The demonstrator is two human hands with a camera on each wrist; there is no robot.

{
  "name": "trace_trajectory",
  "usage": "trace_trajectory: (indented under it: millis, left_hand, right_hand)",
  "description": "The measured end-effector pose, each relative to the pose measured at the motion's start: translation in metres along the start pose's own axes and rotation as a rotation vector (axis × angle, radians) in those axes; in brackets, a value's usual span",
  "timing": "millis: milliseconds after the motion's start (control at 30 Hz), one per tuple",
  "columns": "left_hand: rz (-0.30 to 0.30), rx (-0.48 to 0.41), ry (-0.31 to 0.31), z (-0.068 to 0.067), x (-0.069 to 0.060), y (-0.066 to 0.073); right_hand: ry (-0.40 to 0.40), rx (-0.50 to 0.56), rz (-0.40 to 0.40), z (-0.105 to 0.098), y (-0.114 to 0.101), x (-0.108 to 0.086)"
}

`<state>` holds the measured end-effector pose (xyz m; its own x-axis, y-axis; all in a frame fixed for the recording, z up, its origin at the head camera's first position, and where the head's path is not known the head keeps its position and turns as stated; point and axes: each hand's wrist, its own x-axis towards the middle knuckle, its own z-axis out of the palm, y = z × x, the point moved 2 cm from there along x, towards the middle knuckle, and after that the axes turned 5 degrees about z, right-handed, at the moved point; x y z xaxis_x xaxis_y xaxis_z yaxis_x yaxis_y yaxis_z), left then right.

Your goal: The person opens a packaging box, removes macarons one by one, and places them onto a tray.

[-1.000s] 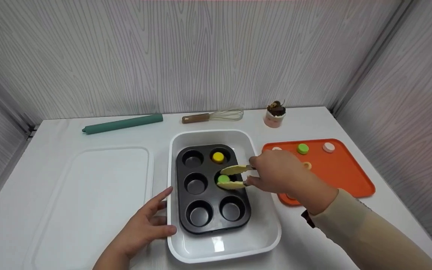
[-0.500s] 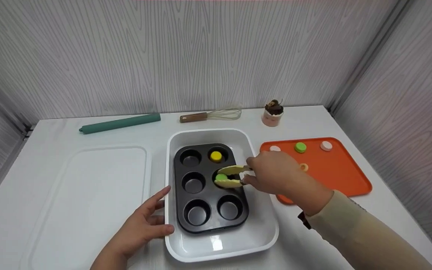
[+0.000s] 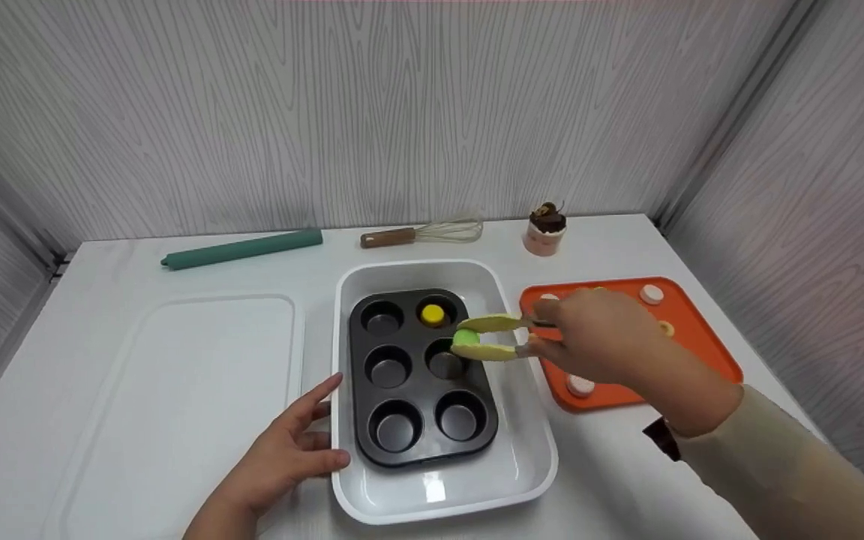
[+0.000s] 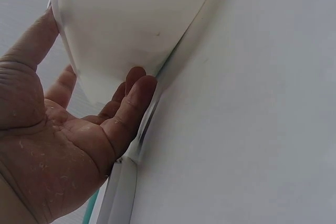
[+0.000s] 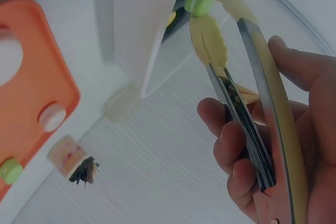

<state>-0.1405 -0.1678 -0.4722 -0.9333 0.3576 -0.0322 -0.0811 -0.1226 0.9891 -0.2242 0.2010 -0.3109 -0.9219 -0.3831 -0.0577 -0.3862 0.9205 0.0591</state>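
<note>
My right hand [image 3: 601, 330] grips a pair of tongs [image 3: 496, 325] with pale yellow scalloped tips. Pinched between those tips is a small green macaron [image 5: 199, 0], raised just above the middle right cup of the black muffin tin [image 3: 421, 375]. A yellow macaron [image 3: 432, 315] sits in the tin's far right cup. The tin lies inside a white rectangular tub [image 3: 477, 495]. My left hand [image 3: 271, 457] is at the tub's left side, fingers spread and fairly straight, thumb and fingertips touching its rim and outer wall.
An orange tray [image 3: 702, 345] with several macarons lies to the right, partly behind my right arm. A white tray or lid [image 3: 184, 405] lies left. Along the back are a green rolling pin [image 3: 244, 250], a whisk [image 3: 421, 233] and a cupcake [image 3: 544, 230].
The tongs have lifted the green macaron out of the middle right cup, moving slightly up and right with my right hand. My left hand has stayed at the tub's side.
</note>
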Motion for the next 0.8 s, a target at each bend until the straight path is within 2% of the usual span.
trace_trajectory:
  millis: [167,367,500,800]
  left_hand:
    - [-0.007,0.014,0.001,-0.001,0.000,0.002]
    - [-0.009,0.007,0.018,-0.001,-0.001,0.001]
    - [-0.008,0.001,0.018,0.000,0.000,0.000]
    - [-0.030,0.016,0.016,0.002,0.002,0.000]
  right_hand:
    - [0.117,0.047,-0.006,-0.020,0.036,-0.029]
    - [0.126,0.069,0.052,-0.023,0.079,-0.053]
    - [0.128,0.088,0.096,-0.010,0.107,-0.069]
    - [0.026,0.102,0.235,0.034,0.160,-0.103]
